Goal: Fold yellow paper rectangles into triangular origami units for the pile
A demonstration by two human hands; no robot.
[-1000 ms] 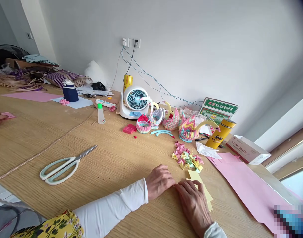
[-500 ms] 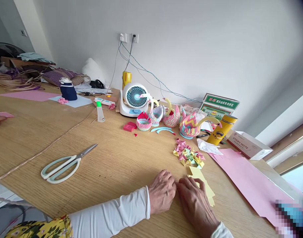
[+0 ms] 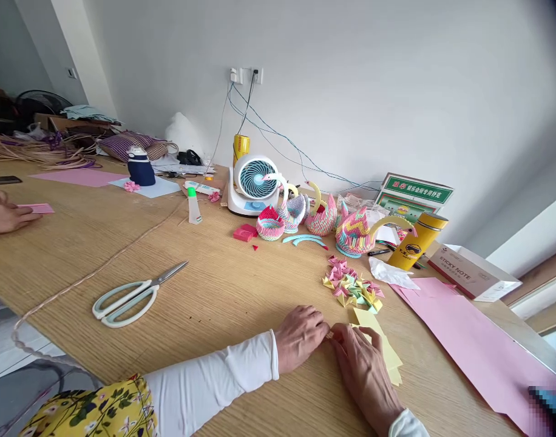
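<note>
"STICKY NOTE" on carton (image 3: 469, 272), "娱乐会所专用扑克" on green box (image 3: 408, 203)

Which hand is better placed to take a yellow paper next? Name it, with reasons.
The right hand, I'd judge: it lies beside the yellow papers, while the left hand is farther from them, with the right between.

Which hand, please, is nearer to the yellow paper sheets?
Right: the right hand partly covers the yellow paper sheets in view; the left hand is farther left.

1 wooden table (image 3: 241, 279) with scissors (image 3: 155, 284), yellow sheets (image 3: 387, 351), 1 fan (image 3: 255, 181)
</note>
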